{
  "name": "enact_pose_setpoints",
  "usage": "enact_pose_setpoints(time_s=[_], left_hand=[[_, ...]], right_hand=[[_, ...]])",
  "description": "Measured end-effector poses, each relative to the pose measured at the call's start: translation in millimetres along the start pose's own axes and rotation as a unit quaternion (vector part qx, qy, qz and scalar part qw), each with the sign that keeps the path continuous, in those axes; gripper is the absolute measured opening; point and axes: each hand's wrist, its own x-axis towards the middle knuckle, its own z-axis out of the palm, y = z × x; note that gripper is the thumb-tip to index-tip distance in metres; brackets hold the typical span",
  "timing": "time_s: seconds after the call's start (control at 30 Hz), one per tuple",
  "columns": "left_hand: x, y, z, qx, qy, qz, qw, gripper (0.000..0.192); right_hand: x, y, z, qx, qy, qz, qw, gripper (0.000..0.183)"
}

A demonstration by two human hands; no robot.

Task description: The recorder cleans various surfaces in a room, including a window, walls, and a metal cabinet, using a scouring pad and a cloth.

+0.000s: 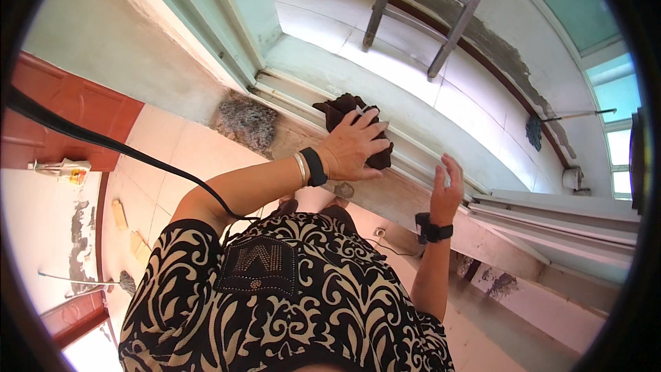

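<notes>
My left hand (356,144) lies palm down on a crumpled dark brown cloth (381,159), its fingers bent over the cloth. Beneath the cloth runs the white sliding-window track (418,161) along the sill; the part under the cloth is hidden. My right hand (448,188) is raised to the right, near the track, with fingers apart and nothing in it. Whether it touches the frame, I cannot tell. A black band and a pale bracelet circle the left wrist; a black strapped device is on the right one.
A grey, matted scouring pad or rag (248,123) rests on the sill's left part. Beyond the window, a ladder (446,36) stands on the tiled floor and a mop (534,133) leans. Sliding panes (557,217) are at the right. A black cable (103,139) crosses at left.
</notes>
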Motion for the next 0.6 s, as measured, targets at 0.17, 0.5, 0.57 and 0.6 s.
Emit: enact_pose_setpoints(time_s=[0.17, 0.5, 0.57, 0.6], left_hand=[[-11, -26, -16, 0.000, -0.078, -0.036, 0.996, 0.049], [-65, -78, -50, 0.095, 0.049, -0.236, 0.966, 0.044], [-60, -74, -28, 0.091, 0.047, -0.190, 0.976, 0.047], [-53, -64, -18, 0.078, 0.020, -0.153, 0.985, 0.050]], right_hand=[[-4, 27, -9, 0.001, -0.030, 0.022, 0.999, 0.022], [-6, 40, -28, -0.071, -0.035, -0.068, 0.995, 0.031], [-5, 45, -32, -0.092, -0.026, -0.065, 0.993, 0.032], [-4, 48, -33, -0.126, -0.024, -0.063, 0.990, 0.032]])
